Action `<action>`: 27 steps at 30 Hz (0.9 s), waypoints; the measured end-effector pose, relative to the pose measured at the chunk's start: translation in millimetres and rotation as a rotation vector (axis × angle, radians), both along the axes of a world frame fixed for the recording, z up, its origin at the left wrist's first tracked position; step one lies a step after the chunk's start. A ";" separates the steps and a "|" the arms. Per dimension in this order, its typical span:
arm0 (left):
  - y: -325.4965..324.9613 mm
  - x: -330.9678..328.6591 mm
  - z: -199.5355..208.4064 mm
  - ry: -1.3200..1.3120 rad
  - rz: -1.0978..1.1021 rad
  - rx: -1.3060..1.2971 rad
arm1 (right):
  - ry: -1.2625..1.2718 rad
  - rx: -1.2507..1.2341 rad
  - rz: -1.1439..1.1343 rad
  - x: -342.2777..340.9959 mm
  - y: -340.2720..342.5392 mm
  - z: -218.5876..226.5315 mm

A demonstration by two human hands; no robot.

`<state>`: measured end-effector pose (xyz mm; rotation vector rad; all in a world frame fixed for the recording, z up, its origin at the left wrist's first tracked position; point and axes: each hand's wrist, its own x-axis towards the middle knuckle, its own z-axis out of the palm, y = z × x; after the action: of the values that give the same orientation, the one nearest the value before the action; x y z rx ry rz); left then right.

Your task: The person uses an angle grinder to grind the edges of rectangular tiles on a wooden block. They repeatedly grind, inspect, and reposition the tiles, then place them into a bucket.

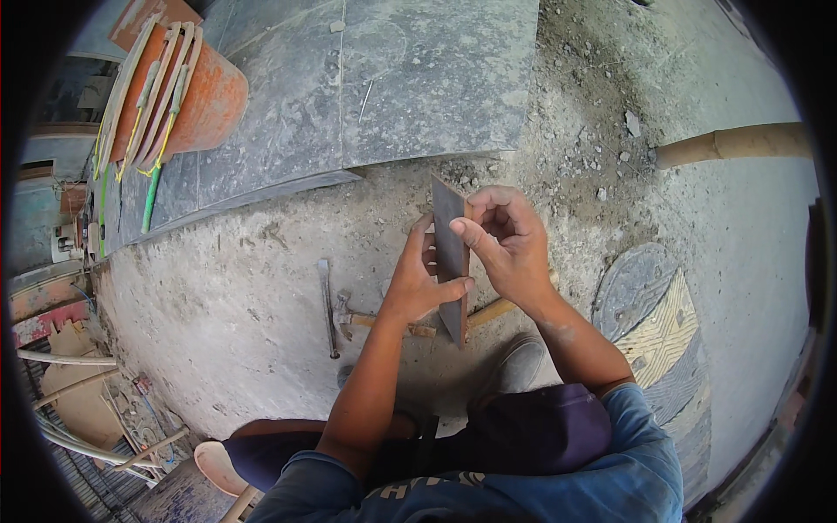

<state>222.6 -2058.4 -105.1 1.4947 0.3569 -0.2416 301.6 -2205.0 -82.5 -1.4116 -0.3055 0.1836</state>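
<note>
I hold a narrow strip of grey tile (451, 235) on edge between my hands, above the concrete floor. Its long edge looks brown. My left hand (421, 281) grips it from the left, thumb across the lower part and fingers behind. At the upper right edge, my right hand (507, 228) pinches the strip between thumb and fingers. Below and left of it lie a hammer (343, 315), its wooden handle partly behind my left forearm, and a metal chisel-like bar (328, 305). Another wooden handle (490, 312) shows under my right wrist; its far end is hidden.
Large grey floor tiles (427, 105) form a raised edge ahead, with stacked orange buckets (205, 105) on the left. Rubble (602, 157) and a bamboo pole (737, 144) lie toward the right. Tile pieces with ridged backing (667, 336) rest beside my right arm. My shoe (518, 364) is below the strip.
</note>
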 end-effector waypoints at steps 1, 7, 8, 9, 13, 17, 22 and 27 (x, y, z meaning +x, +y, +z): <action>-0.6 1.0 1.1 -0.005 -0.007 0.000 | 0.005 -0.002 0.007 0.1 -1.1 -1.5; 1.3 2.6 2.3 -0.009 -0.004 0.033 | 0.027 0.048 0.041 3.9 -2.4 0.2; 2.3 4.9 7.6 -0.026 -0.003 0.112 | 0.011 0.090 0.046 4.2 -3.0 0.1; 1.8 6.6 11.4 -0.045 -0.002 0.192 | 0.014 0.088 0.037 2.9 -5.6 -1.0; 2.8 11.9 14.7 -0.159 0.010 0.297 | 0.031 0.143 0.042 2.4 -7.0 -0.2; 5.4 11.4 15.0 -0.176 0.049 0.486 | 0.007 0.111 0.029 3.4 -7.9 1.0; 6.2 13.8 11.1 -0.179 0.030 0.610 | 0.026 0.105 0.018 5.9 -12.8 2.1; 5.4 15.6 9.6 -0.193 0.026 0.582 | 0.003 0.154 0.007 4.1 -14.0 -12.2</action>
<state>238.2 -2053.0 -95.5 2.0659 0.3033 0.0368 305.7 -2219.0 -94.7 -1.2579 -0.3156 0.1647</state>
